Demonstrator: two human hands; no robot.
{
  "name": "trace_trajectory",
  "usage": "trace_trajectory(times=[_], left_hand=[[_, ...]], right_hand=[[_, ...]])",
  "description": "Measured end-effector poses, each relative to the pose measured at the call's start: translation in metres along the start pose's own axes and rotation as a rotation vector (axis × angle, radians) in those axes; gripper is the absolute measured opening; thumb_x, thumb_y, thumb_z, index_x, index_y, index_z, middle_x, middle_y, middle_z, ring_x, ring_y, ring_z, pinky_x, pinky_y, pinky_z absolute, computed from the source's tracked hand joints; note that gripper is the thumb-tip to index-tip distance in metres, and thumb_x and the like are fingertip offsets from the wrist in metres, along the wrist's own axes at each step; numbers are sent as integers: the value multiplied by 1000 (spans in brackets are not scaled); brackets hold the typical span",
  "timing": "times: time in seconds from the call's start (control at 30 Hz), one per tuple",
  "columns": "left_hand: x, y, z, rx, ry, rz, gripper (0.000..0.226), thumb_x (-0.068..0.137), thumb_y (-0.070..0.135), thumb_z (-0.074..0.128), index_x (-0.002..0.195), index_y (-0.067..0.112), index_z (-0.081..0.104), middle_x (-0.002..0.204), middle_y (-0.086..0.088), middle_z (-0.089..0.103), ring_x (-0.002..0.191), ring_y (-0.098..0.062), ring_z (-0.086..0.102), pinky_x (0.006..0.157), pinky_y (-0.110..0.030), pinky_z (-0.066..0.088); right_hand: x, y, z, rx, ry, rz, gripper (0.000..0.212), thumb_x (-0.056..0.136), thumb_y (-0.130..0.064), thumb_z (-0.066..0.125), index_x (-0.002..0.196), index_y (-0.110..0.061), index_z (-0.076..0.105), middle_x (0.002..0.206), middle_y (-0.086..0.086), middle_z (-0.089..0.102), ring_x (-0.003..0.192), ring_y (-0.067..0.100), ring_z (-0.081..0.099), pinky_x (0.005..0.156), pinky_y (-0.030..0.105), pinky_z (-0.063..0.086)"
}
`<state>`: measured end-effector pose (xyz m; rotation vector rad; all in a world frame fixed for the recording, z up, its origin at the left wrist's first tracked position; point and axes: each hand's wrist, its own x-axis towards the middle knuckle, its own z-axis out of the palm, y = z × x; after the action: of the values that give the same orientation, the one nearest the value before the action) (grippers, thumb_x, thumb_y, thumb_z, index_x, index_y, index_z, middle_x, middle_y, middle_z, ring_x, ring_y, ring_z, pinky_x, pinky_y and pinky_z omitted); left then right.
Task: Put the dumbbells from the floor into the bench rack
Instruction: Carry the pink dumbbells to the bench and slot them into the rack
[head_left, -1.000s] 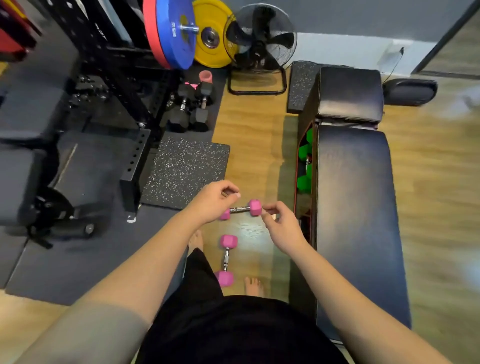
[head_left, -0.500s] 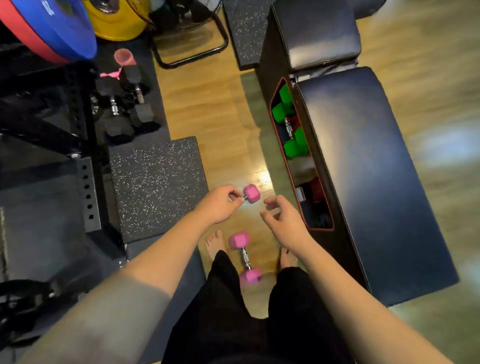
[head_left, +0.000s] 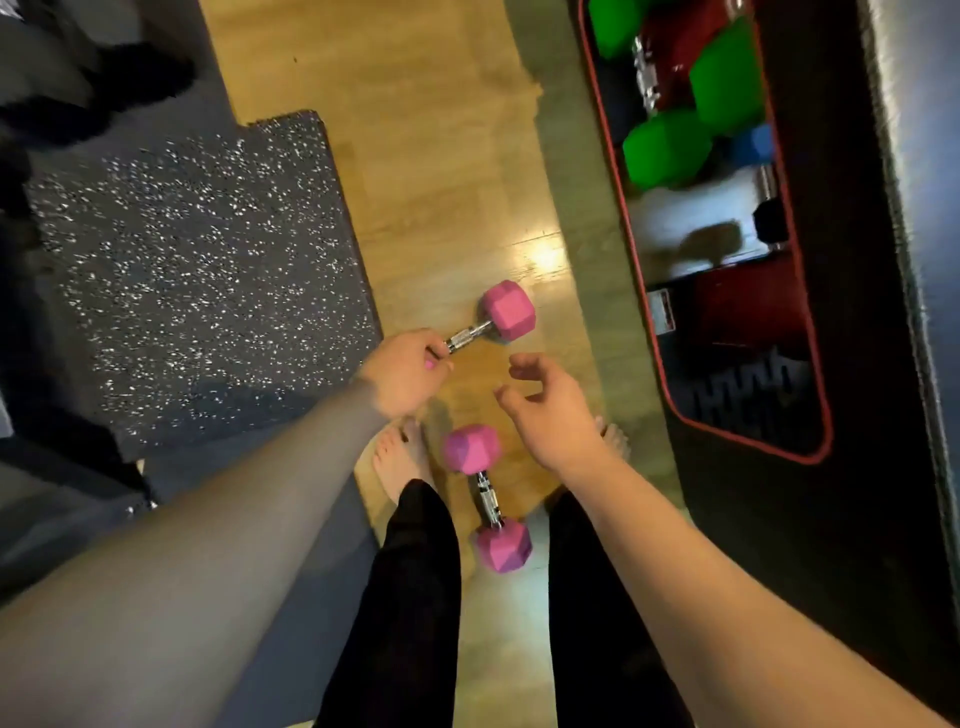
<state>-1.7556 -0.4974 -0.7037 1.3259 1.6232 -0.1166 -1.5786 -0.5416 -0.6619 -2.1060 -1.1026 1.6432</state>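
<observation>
The left hand (head_left: 408, 371) is holding one pink dumbbell (head_left: 498, 317) by its bar. The right hand (head_left: 550, 410) is hanging open, holding nothing. It should be sliding gently into the bench rack (head_left: 810, 395), upper right.

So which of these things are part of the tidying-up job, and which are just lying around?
Part of the job:
- pink dumbbell held by the left hand
- second pink dumbbell on the floor between the feet
- bench rack, with green dumbbells already inside
- right hand, holding nothing

Just lying around:
- speckled mat
- wooden floor
</observation>
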Motion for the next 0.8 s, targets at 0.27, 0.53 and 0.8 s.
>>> trace_trajectory(times=[0.27,0.53,0.8], left_hand=[[111,-54,78,131,-47,-26,25,86,22,60,111,21,61,103,-9,68,89,-28,64,79,-32,53],[177,-77,120,223,-96,-44,46,90,22,59,133,14,48,124,-13,59,111,-33,57,90,-34,46],[210,-72,145,181,-97,-119,36,96,34,51,121,9,47,108,-17,59,101,-38,59,79,-38,46]], right_hand=[[96,84,50,120,-80,156,51,90,-21,65,136,-15,47,128,1,57,111,22,59,92,44,53],[144,114,65,89,-118,186,40,94,-16,59,132,-7,49,128,10,57,103,23,58,84,31,49],[159,117,33,99,-138,165,28,95,-14,57,122,-10,53,114,4,57,76,13,49,60,21,38]])
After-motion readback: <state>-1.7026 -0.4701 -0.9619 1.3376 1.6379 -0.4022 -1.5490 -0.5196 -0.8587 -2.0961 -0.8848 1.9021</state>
